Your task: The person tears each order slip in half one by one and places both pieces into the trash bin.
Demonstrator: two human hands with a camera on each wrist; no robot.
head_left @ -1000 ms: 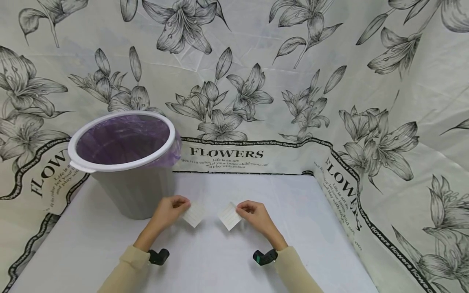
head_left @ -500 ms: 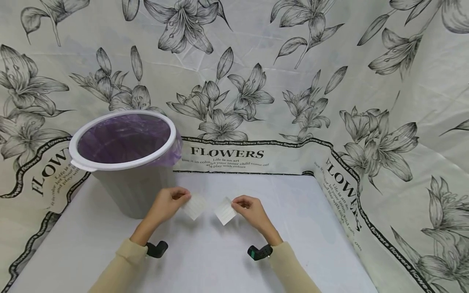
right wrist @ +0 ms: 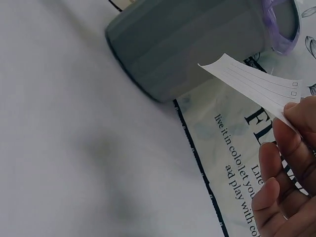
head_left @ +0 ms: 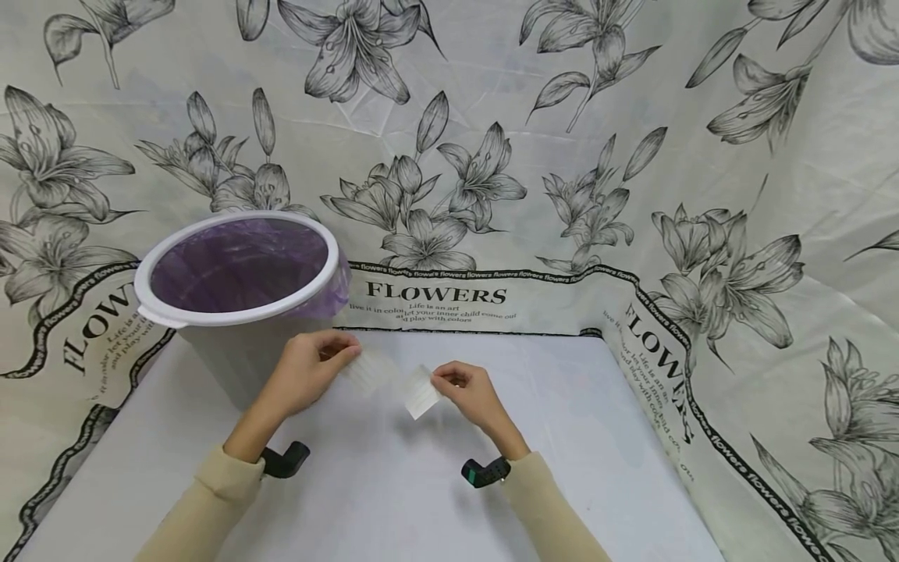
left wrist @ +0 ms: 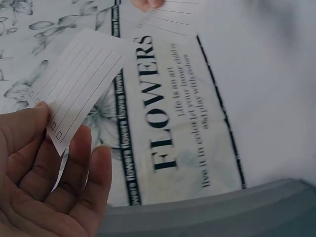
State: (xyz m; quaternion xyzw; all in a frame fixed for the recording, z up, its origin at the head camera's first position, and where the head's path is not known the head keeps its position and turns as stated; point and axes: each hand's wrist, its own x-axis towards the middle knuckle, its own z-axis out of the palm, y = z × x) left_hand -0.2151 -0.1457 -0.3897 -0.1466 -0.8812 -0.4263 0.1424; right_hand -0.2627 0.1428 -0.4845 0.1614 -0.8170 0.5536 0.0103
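Between thumb and fingers my left hand (head_left: 309, 369) pinches a small lined paper slip (left wrist: 81, 81) by one corner. Ruled lines and small checkboxes show on it in the left wrist view. My right hand (head_left: 469, 393) pinches a second lined paper slip (head_left: 422, 393), which bends slightly in the right wrist view. Both slips are raised above the table, apart from each other. Close behind the left hand stands a grey trash bin (head_left: 225, 359) with a white rim and a purple liner (head_left: 239, 265); the hand overlaps its lower side in the head view.
A white-covered table (head_left: 562, 437) lies under both hands. Flower-printed cloth (head_left: 435, 195) hangs behind it and along both sides. Each wrist wears a black device, such as the one on the right wrist (head_left: 486, 472).
My left hand has lifted and moved left toward the bin with its slip. My right hand has also risen and shifted left with its slip. The bin stays in place.
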